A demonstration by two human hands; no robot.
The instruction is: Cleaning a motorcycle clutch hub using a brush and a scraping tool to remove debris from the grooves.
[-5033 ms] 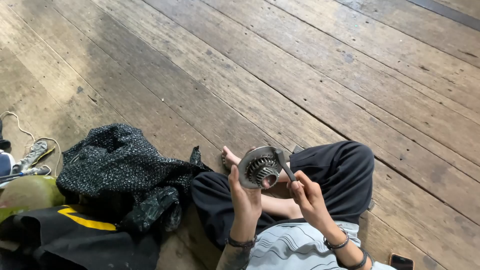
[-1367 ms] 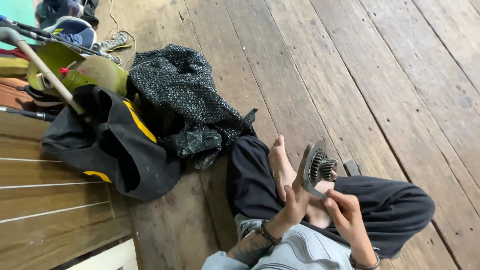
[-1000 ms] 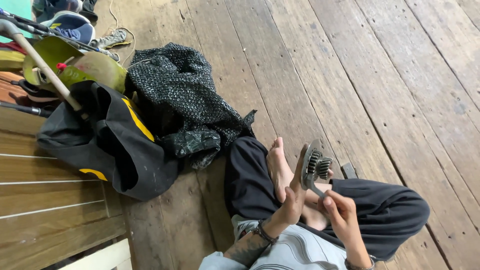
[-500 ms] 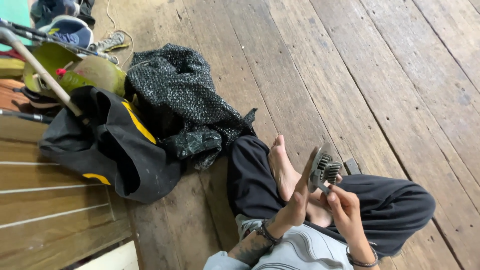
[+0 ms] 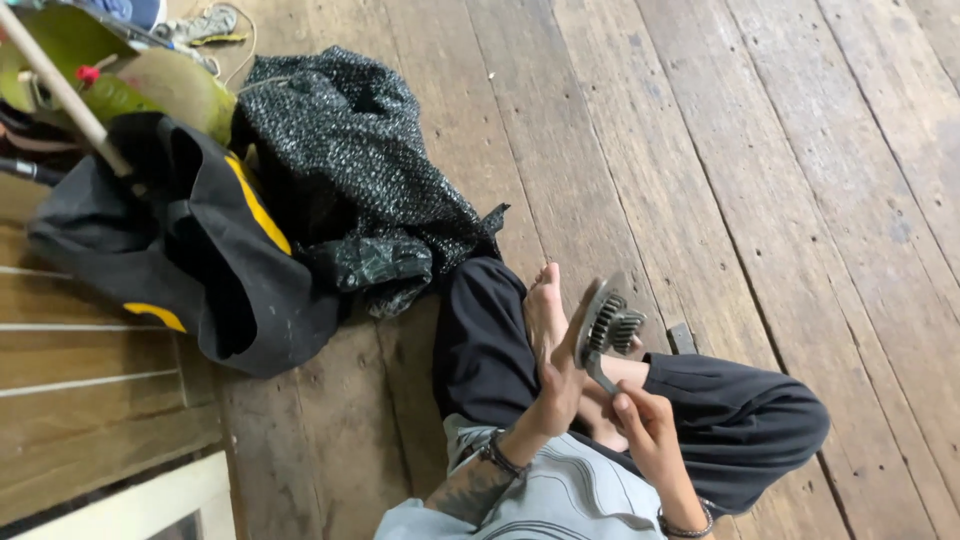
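My left hand holds a round, grey metal disc with dark teeth; my right hand pinches its thin stem.

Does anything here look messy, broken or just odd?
Nothing looks broken or spilled. The left hand holds a round metal gear part; the right hand touches it. A crumpled black net and black bag lie heaped on the worn plank floor.
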